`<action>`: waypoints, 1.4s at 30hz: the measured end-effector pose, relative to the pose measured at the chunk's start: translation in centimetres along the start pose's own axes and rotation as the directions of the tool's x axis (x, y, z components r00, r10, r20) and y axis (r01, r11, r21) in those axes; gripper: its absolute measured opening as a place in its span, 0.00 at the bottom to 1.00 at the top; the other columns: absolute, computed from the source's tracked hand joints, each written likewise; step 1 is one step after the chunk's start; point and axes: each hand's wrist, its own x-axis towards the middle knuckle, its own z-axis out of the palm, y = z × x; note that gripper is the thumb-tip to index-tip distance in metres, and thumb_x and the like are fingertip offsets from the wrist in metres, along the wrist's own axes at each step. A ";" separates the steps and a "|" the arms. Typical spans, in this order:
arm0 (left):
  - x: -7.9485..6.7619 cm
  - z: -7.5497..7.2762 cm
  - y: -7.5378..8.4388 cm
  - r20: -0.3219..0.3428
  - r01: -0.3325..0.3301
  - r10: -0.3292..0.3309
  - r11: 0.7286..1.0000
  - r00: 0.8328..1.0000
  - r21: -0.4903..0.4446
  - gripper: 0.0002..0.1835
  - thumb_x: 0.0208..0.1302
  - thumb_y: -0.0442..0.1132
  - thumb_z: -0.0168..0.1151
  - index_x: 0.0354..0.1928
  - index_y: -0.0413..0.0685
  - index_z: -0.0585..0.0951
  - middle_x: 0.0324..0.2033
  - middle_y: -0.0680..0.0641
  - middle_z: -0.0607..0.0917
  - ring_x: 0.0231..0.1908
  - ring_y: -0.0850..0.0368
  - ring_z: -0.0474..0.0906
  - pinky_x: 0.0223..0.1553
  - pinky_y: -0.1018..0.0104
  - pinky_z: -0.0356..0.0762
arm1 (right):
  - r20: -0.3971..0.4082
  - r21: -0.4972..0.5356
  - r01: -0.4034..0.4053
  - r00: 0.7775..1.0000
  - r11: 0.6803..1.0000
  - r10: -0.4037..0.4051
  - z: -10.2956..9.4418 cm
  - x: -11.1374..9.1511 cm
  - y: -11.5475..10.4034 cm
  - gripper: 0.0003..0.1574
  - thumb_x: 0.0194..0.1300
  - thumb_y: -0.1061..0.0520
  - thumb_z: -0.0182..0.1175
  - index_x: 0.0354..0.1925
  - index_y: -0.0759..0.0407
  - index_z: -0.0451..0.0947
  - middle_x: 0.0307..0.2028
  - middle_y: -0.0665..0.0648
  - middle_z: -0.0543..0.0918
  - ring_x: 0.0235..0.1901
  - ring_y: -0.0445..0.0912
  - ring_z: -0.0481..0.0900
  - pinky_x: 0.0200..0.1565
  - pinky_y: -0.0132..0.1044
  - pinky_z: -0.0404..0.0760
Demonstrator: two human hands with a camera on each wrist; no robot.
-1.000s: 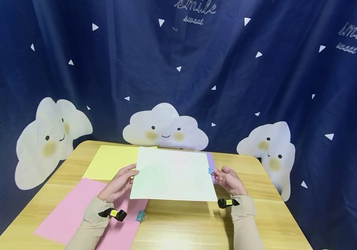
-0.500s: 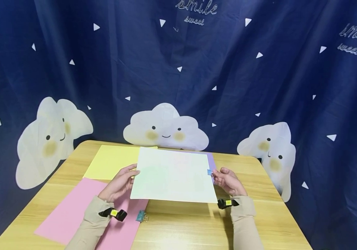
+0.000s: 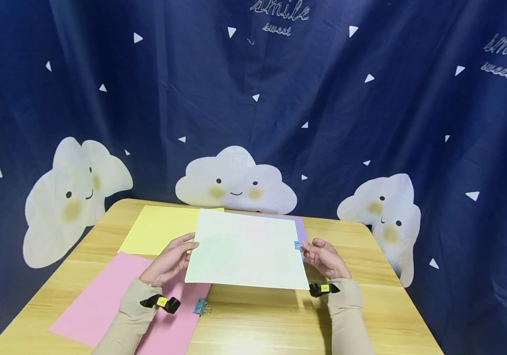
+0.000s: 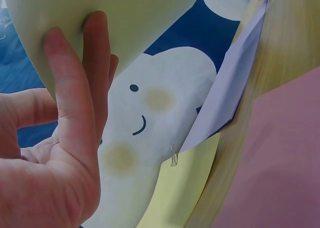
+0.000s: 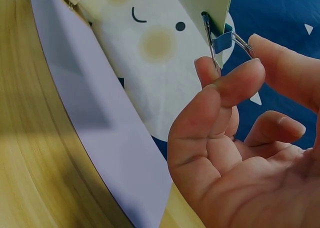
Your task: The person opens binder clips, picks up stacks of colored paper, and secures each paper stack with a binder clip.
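A white sheet of paper (image 3: 244,251) is held up over the table between both hands. My left hand (image 3: 169,259) holds its left edge, thumb on top and fingers underneath; in the left wrist view the fingertips (image 4: 95,25) press its shaded underside. At the right edge sits a small blue binder clip (image 5: 223,40) with silver wire handles. My right hand (image 3: 324,256) pinches those handles between thumb and fingers, and the clip's body straddles the paper's edge in the right wrist view. The other fingers of that hand are curled.
A pink sheet (image 3: 102,296) with a teal binder clip (image 3: 200,306) lies under the left forearm. Behind it lies a yellow sheet (image 3: 160,224); a purple sheet (image 5: 107,113) is partly hidden behind the white one. The wooden table (image 3: 253,320) ends at a dark blue curtain (image 3: 218,88).
The blue clip has shifted slightly left and down over the sheet's right edge. The sheet's right side has dipped a little. The left hand has hardly moved.
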 end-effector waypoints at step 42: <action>0.1 0.4 0.1 0.019 -0.006 0.007 0.998 1.000 -0.063 0.33 0.81 0.33 0.47 0.78 0.30 0.46 0.40 0.57 0.89 0.26 0.71 0.83 0.31 0.77 0.86 | 0.028 0.039 -0.058 0.998 0.998 0.057 -0.4 0.2 0.2 0.16 0.82 0.57 0.49 0.35 0.49 0.78 0.34 0.47 0.87 0.32 0.35 0.83 0.42 0.29 0.88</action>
